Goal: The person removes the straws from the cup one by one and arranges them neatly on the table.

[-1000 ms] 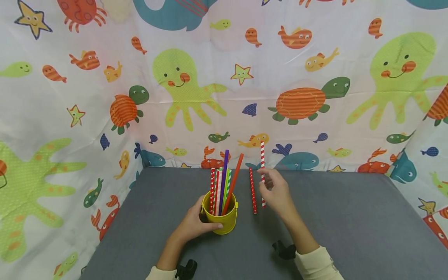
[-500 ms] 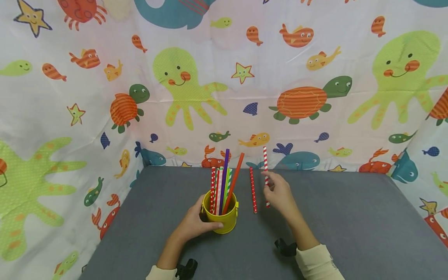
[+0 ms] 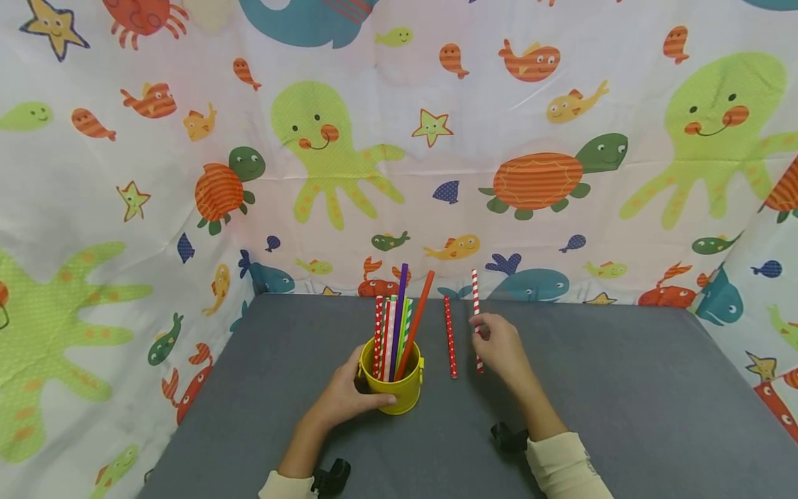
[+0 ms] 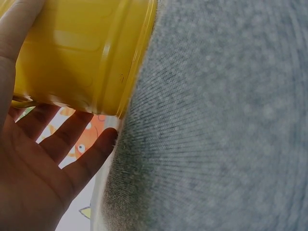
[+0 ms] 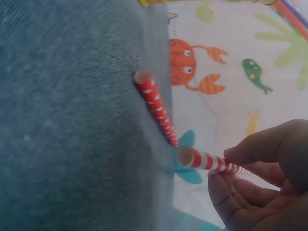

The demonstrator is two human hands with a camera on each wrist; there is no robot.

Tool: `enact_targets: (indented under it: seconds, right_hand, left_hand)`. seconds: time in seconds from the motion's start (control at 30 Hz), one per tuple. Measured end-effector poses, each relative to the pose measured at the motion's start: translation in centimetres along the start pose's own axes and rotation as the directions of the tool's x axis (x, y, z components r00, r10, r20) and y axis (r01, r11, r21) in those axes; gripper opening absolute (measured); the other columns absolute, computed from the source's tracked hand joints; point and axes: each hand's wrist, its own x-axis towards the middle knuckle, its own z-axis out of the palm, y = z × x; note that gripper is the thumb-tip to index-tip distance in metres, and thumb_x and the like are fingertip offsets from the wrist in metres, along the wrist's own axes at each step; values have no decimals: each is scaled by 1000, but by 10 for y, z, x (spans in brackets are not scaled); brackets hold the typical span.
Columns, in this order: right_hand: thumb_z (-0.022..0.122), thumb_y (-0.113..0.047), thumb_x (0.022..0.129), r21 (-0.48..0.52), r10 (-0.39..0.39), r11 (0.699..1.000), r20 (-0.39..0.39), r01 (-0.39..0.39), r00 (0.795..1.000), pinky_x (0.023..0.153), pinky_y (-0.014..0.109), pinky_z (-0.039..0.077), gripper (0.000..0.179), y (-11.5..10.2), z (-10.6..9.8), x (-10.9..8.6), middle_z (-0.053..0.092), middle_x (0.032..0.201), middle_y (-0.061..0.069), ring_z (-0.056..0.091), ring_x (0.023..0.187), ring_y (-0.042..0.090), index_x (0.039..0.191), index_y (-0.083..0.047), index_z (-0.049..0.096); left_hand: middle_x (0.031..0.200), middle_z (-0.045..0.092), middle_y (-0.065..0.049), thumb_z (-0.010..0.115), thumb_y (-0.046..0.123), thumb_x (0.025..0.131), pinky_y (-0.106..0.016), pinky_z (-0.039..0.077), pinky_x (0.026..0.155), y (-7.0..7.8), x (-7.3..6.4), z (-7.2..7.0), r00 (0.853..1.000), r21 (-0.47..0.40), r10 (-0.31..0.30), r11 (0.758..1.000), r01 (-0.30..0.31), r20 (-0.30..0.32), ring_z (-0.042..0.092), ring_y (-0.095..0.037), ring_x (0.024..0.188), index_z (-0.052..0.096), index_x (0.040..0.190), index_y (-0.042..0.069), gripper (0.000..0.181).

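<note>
Straws (image 3: 450,338) outside one bucket (image 3: 405,399): two, right hand (image 3: 503,348) pinching one, left hand (image 3: 346,398) gripping bucket

On the bench (image 3: 623,402) stands a bucket (image 3: 402,398), and a bunch of straws (image 3: 391,339) is inside it. The left hand (image 3: 349,398) is at its left side. To the right of the bucket lies a loose straw (image 3: 450,339); further right, the right hand (image 3: 503,348) holds another straw (image 3: 476,294). Behind the bench hangs a cloth (image 3: 464,156).
</note>
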Motion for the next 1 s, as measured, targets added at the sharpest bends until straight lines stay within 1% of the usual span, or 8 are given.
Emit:
enact_targets:
  seconds: [0.2,0.4,0.53,0.67,0.73,0.83,0.9,1.0]
  right_hand:
    - [65,9,79,-77,-25,997,0,25,1000,73,46,48,32,12,7,-1,61,106,19,56,83,29,110,5,70]
    - [65,9,77,-88,-21,996,2,21,1000,73,47,47,36,17,14,0,59,106,18,56,85,29,112,5,68]
    - [64,9,77,-92,-5,996,19,7,1000,74,48,47,37,18,16,1,59,109,20,57,87,30,114,5,68]
    - [64,8,78,-115,2,993,40,3,999,75,49,49,34,19,16,2,62,100,18,58,86,30,111,5,69]
    - [66,7,79,-130,21,991,68,-12,997,73,48,50,32,19,16,2,64,95,15,60,84,29,111,5,70]
    - [67,5,79,-153,52,988,110,-35,993,70,47,51,30,20,15,2,65,90,12,61,81,27,109,3,71]
    - [68,5,80,-158,71,986,130,-50,989,68,45,50,30,21,15,2,65,90,11,60,80,26,109,3,71]
    - [67,4,79,-166,80,985,142,-56,987,69,45,49,29,21,16,2,64,91,12,58,81,27,108,3,72]
  left_hand:
    - [137,54,9,91,34,74,-46,41,107,0,2,0,1000,-4,-13,1000,13,1,54,-12,119,34,152,28,96]
    - [138,54,7,93,27,72,-47,39,108,1,1,1,999,-23,-35,999,34,-15,53,-15,121,34,152,26,100]
    - [137,54,9,93,30,72,-46,39,108,1,0,0,999,-18,-37,999,37,-13,54,-12,120,35,152,28,99]
    - [135,55,10,92,35,73,-45,41,107,0,1,-1,1000,-12,-26,1000,25,-9,54,-11,118,36,150,30,96]
    - [136,55,10,91,37,73,-46,41,107,0,1,-1,1000,-7,-16,1000,16,-9,54,-12,119,36,150,29,95]
    - [136,55,9,91,37,73,-47,41,107,1,0,-1,1000,-8,-19,1000,19,-8,54,-13,119,36,150,30,96]
    - [136,55,8,91,35,74,-48,40,108,12,-2,-2,999,-17,-31,999,31,-3,54,-13,119,36,151,26,95]
    - [135,55,6,92,29,74,-48,39,108,29,-5,-4,999,-29,-52,998,52,1,54,-14,119,37,151,21,95]
